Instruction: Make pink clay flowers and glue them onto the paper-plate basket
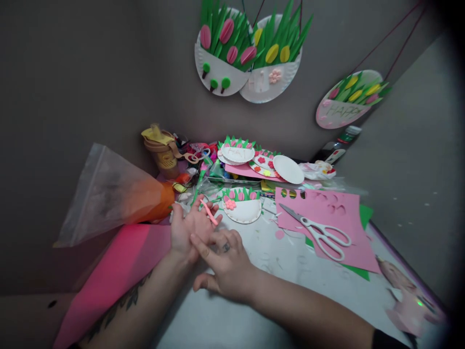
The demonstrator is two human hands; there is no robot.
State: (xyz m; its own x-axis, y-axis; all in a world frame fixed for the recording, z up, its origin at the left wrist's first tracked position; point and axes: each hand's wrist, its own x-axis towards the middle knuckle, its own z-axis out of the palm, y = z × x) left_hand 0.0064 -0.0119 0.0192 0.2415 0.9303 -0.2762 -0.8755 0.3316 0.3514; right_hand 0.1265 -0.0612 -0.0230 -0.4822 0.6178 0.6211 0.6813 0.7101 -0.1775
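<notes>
your left hand (192,230) is open, palm up, with a thin pink strip (209,212) lying across its fingers, while your right hand (228,261) is loosely open, its index fingertip at the left palm. just beyond them on the counter (283,303) is a small white plate decoration (242,212) with green grass and pink flowers, and to its right white-handled scissors (323,236) rest on a pink sheet (339,211).
</notes>
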